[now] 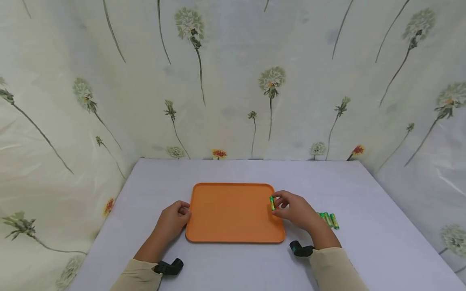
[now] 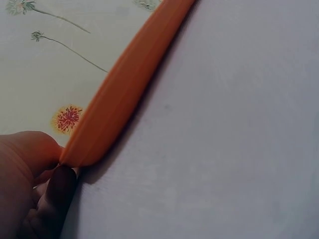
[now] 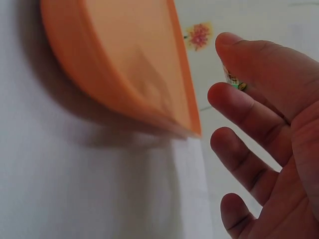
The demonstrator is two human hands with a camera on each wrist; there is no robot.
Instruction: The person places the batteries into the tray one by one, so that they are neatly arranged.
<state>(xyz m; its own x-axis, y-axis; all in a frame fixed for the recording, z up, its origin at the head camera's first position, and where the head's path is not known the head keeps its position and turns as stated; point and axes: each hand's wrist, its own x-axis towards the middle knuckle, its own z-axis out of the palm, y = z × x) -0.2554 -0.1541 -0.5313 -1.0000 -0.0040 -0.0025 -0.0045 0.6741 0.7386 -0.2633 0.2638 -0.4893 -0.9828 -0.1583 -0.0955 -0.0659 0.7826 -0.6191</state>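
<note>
An orange rectangular tray (image 1: pixel 233 214) lies on the white table in front of me. My left hand (image 1: pixel 172 219) pinches the tray's left edge, and in the left wrist view thumb and fingers meet at the rim (image 2: pixel 99 124). Above the tray's right edge, my right hand (image 1: pixel 297 211) holds a small green battery (image 1: pixel 272 203) by its fingertips. In the right wrist view most of that battery (image 3: pixel 231 78) is hidden behind the thumb and a finger, while the other fingers spread apart beside the tray (image 3: pixel 75 64).
Several green batteries (image 1: pixel 334 221) lie side by side on the table (image 1: pixel 378 242), right of the tray and partly behind the right forearm. A dandelion-patterned sheet (image 1: pixel 233 81) rises at the table's back and sides. Black cameras (image 1: pixel 301 249) are strapped to both wrists.
</note>
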